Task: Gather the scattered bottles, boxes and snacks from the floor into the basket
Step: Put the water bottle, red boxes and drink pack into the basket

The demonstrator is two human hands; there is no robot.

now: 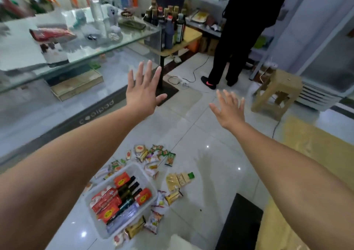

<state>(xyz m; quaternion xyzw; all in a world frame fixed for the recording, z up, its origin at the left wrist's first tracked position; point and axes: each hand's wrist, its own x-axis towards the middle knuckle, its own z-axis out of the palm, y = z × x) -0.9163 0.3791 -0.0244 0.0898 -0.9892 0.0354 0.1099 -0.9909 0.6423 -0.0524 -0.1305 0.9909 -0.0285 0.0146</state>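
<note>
my left hand is stretched out in front of me, fingers spread wide and holding nothing, and my right hand is the same, splayed flat in the air with the palm turned down. both hang well above the floor, apart from each other. below my left forearm sits the clear plastic basket on the pale tiles, already holding dark glass bottles laid side by side, red boxes and a red snack packet. around the basket more snacks lie loose on the floor: a cluster of small wrappers just beyond its far corner, a yellow bottle with a green cap on its side to the right, a yellow packet near that, and a few wrapped packs by the near right edge. to my left runs a glass counter; ahead someone in dark trousers stands by a beige plastic stool.
</note>
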